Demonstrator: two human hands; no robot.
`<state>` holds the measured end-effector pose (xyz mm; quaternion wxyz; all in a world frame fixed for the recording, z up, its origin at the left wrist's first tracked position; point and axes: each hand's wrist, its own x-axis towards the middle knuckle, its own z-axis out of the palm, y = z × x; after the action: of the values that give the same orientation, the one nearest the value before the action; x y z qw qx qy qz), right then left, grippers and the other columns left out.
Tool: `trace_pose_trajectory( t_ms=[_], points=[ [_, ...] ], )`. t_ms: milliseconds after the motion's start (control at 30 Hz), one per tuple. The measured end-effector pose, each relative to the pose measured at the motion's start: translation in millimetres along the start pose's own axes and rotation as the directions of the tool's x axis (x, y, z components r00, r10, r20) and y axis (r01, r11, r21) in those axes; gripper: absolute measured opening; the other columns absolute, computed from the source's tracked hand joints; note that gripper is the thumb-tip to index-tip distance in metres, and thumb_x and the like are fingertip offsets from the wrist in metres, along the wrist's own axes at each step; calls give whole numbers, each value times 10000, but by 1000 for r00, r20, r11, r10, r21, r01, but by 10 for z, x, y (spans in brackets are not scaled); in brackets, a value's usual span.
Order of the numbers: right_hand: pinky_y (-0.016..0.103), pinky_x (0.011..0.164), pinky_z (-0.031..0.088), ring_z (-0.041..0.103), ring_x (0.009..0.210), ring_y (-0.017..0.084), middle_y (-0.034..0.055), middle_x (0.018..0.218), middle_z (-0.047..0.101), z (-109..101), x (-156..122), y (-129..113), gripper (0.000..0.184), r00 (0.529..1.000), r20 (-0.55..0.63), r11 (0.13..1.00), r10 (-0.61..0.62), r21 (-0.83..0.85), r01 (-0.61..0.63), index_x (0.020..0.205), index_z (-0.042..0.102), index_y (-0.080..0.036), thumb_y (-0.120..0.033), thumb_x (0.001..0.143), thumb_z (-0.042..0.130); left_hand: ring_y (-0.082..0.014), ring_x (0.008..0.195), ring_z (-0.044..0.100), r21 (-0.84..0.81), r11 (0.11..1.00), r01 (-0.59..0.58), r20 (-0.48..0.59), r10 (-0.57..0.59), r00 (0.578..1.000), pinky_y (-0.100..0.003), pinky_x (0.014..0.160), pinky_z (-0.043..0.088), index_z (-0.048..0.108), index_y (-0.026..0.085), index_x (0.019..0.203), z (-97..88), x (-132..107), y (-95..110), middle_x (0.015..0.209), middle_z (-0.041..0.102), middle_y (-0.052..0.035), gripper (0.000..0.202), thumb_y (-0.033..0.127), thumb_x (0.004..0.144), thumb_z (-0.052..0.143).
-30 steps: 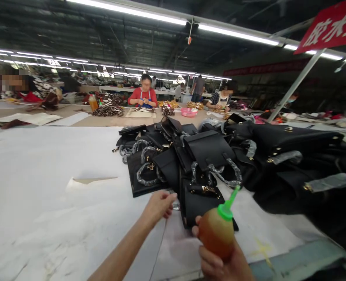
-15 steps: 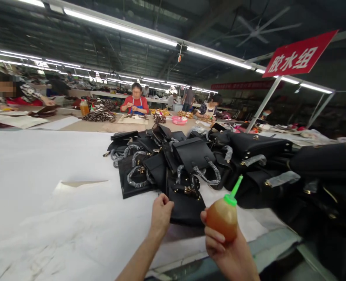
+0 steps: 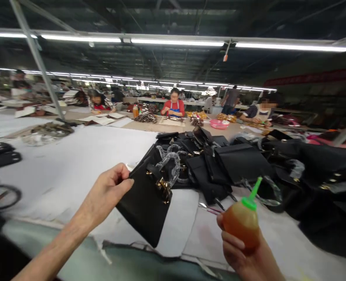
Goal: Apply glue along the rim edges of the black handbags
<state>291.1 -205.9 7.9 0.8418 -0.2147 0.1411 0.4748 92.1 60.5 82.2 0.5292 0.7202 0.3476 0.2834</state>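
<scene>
My left hand (image 3: 107, 194) pinches the top corner of a black leather bag piece (image 3: 145, 203) with gold hardware and a plastic-wrapped handle, holding it lifted and tilted above the white sheet (image 3: 73, 164). My right hand (image 3: 245, 255) is closed round a squeeze bottle (image 3: 243, 222) of amber liquid with a green nozzle pointing up and to the right. Behind both lies a heap of black bags (image 3: 234, 164), several with wrapped handles.
Thin metal tools (image 3: 209, 209) lie on the sheet between the lifted bag and the bottle. Black straps (image 3: 0, 156) sit at the far left. Across the table, other people (image 3: 174, 105) work at benches with a pink bowl (image 3: 219, 123) and another bottle (image 3: 135, 111).
My left hand has picked a black bag off the heap's near edge and drawn it left and towards me. The view swung to the left. The bottle stays gripped in my right hand.
</scene>
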Motion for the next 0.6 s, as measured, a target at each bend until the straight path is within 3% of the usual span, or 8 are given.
trace_pose_trajectory(
  t_ms=[100,233,333,433,533,600],
  points=[
    [191,381,329,391,439,70,115,829,617,118,127,257,316,990,-26,990,138,-5,-138,981,605,-88,-304,761,672,-87,479,275,197,977,-75,-81,92,992,-210,453,232,356,217,648,-125,-233,-190,522,290,82,207,347,698,510],
    [214,420,360,407,459,69,140,913,629,340,277,617,310,974,110,974,200,-129,-185,981,645,-96,-335,787,670,-111,545,368,387,918,-88,-100,137,986,-236,522,312,367,221,703,-71,-476,-486,620,397,55,92,247,728,452],
    [234,476,389,420,481,75,130,891,630,561,363,832,329,951,182,951,249,-231,-204,948,667,-109,-408,814,638,-128,665,468,350,930,-112,-105,158,982,-255,591,384,399,215,736,-74,-538,-524,940,520,-16,138,306,751,501],
    [243,509,397,427,494,83,137,873,633,801,421,967,349,937,225,942,265,-270,-202,929,676,-117,-438,867,553,-137,714,517,282,951,-128,-52,149,988,-270,613,431,466,200,746,-143,-536,-469,1216,468,-67,249,439,782,526],
    [247,511,391,426,492,90,153,847,633,1000,463,1029,382,928,242,934,284,-288,-210,890,681,-102,-431,902,486,-117,667,514,257,954,-152,-2,158,987,-269,624,442,508,195,762,-200,-534,-450,1233,482,-70,274,457,835,476],
    [251,514,391,430,497,97,159,841,630,1092,489,1045,408,923,246,928,295,-303,-216,874,680,-92,-433,912,459,-115,667,515,249,953,-173,-8,180,984,-264,641,443,530,209,871,-212,-544,-468,1193,508,-62,217,410,865,447]
  ],
)
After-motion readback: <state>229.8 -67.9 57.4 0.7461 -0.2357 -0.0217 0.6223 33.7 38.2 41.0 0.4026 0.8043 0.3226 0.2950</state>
